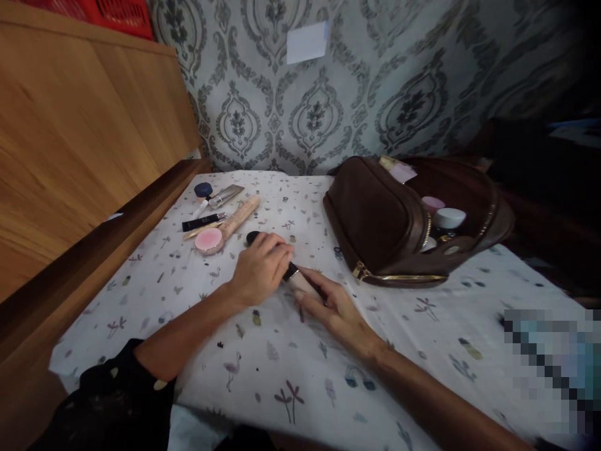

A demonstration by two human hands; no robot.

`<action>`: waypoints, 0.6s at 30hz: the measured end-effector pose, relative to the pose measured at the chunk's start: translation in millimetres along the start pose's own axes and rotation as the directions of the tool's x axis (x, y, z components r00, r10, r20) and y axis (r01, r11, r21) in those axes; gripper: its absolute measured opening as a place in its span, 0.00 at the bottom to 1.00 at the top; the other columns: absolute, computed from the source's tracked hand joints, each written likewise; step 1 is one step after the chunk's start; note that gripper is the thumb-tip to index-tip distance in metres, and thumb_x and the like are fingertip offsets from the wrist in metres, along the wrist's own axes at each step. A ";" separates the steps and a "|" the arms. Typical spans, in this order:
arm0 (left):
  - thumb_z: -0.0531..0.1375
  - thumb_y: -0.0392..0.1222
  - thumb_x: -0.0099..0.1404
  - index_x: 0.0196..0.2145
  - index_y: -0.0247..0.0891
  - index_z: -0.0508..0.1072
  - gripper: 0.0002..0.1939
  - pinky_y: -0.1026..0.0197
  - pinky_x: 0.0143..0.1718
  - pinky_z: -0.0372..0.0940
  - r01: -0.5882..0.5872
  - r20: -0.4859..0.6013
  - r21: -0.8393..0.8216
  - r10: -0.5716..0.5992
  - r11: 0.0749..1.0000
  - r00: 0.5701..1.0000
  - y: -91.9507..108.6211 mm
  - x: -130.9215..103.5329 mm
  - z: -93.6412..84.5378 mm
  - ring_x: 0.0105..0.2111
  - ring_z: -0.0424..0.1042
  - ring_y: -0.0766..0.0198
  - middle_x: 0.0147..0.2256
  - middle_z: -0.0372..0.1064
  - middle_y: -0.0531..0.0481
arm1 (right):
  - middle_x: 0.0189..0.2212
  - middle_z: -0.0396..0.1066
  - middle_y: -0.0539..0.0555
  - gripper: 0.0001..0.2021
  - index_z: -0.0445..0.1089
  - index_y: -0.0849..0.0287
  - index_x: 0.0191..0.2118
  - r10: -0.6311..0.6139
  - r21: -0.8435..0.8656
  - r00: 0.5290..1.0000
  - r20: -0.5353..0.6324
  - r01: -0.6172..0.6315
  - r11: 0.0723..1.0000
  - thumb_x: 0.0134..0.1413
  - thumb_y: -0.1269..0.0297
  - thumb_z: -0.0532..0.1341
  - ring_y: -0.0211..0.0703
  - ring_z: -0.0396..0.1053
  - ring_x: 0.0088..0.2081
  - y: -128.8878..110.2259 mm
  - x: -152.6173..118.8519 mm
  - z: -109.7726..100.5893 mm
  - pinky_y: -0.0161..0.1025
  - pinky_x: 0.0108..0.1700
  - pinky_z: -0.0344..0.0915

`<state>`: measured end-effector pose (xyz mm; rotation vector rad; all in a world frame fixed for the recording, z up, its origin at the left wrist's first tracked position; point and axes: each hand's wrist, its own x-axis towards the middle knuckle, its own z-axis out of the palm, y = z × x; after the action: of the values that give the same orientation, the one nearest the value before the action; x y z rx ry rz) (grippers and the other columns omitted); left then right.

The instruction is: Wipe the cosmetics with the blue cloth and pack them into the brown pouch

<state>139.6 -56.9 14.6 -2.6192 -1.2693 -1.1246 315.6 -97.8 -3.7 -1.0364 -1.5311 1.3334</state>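
Near the middle of the table, my right hand is closed round the beige body of a cosmetic tube with a black collar. My left hand wraps over the tube's dark upper end. A black round-ended object shows just beyond the left fingers; whether it is part of the tube is hidden. To the left lie a pink round compact, a beige tube, a black tube, a silvery tube and a dark blue round item.
An open brown bag with jars inside, one white-lidded, stands on the patterned tablecloth at the right. A wooden cabinet borders the left side. Patterned wall behind; a pixelated object lies at lower right.
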 end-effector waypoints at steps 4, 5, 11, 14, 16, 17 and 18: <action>0.44 0.51 0.74 0.41 0.36 0.75 0.24 0.58 0.44 0.66 0.311 0.081 -0.476 -0.311 0.823 0.947 -4.2 6.8 -4.2 0.39 0.71 0.60 0.38 0.71 0.46 | 0.31 0.74 0.53 0.22 0.63 0.57 0.50 0.106 0.308 0.989 0.106 -0.134 0.942 0.54 0.51 0.64 0.40 0.65 0.27 -2.7 -1.1 -0.2 0.37 0.28 0.63; 0.45 0.54 0.73 0.42 0.36 0.75 0.25 0.59 0.40 0.67 0.381 0.144 -0.576 -0.369 0.723 0.918 -2.5 7.1 -4.3 0.36 0.71 0.61 0.36 0.71 0.47 | 0.31 0.74 0.54 0.20 0.63 0.57 0.47 0.128 0.398 0.985 0.114 -0.163 0.903 0.54 0.51 0.65 0.40 0.67 0.28 -4.1 -1.1 -0.2 0.36 0.29 0.63; 0.56 0.63 0.65 0.59 0.44 0.59 0.32 0.64 0.26 0.63 0.475 0.406 -0.799 -0.253 0.368 0.878 15.0 -1.5 -2.0 0.23 0.65 0.70 0.42 0.68 0.49 | 0.31 0.72 0.54 0.15 0.69 0.60 0.38 0.289 0.720 0.921 0.260 -0.385 0.577 0.51 0.55 0.68 0.38 0.68 0.29 -2.9 2.1 -2.6 0.36 0.30 0.63; 0.59 0.61 0.63 0.52 0.40 0.65 0.28 0.64 0.32 0.64 0.374 0.280 -0.760 -0.252 0.531 0.926 17.9 -4.0 -2.5 0.31 0.66 0.66 0.41 0.67 0.48 | 0.27 0.70 0.52 0.13 0.71 0.61 0.34 0.320 0.757 0.901 0.294 -0.424 0.498 0.49 0.57 0.69 0.38 0.67 0.30 2.4 2.9 -0.6 0.35 0.31 0.63; 0.58 0.60 0.64 0.42 0.37 0.68 0.22 0.63 0.34 0.62 0.346 0.219 -0.690 -0.272 0.635 0.937 17.1 -3.7 -2.6 0.31 0.64 0.65 0.35 0.66 0.50 | 0.25 0.69 0.52 0.15 0.71 0.62 0.32 0.303 0.727 0.900 0.313 -0.433 0.533 0.47 0.55 0.70 0.37 0.65 0.28 3.4 2.2 2.9 0.36 0.31 0.62; 0.56 0.60 0.65 0.38 0.37 0.67 0.21 0.63 0.34 0.61 0.345 0.204 -0.658 -0.282 0.669 0.937 16.3 -3.1 -2.6 0.30 0.63 0.65 0.32 0.65 0.51 | 0.25 0.69 0.52 0.17 0.70 0.62 0.31 0.293 0.705 0.902 0.316 -0.430 0.564 0.46 0.53 0.70 0.37 0.65 0.28 3.0 1.5 4.8 0.36 0.31 0.62; 0.55 0.60 0.67 0.35 0.37 0.67 0.21 0.63 0.33 0.60 0.347 0.193 -0.633 -0.293 0.692 0.936 15.4 -2.5 -2.6 0.29 0.62 0.66 0.29 0.63 0.52 | 0.25 0.70 0.52 0.18 0.70 0.62 0.31 0.284 0.682 0.905 0.315 -0.425 0.596 0.46 0.50 0.70 0.37 0.65 0.27 2.0 0.7 6.6 0.35 0.31 0.62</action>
<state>147.7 -69.7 19.3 -2.9955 -1.6420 -1.8524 309.2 -99.0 -6.1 -0.7008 -0.7211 2.1401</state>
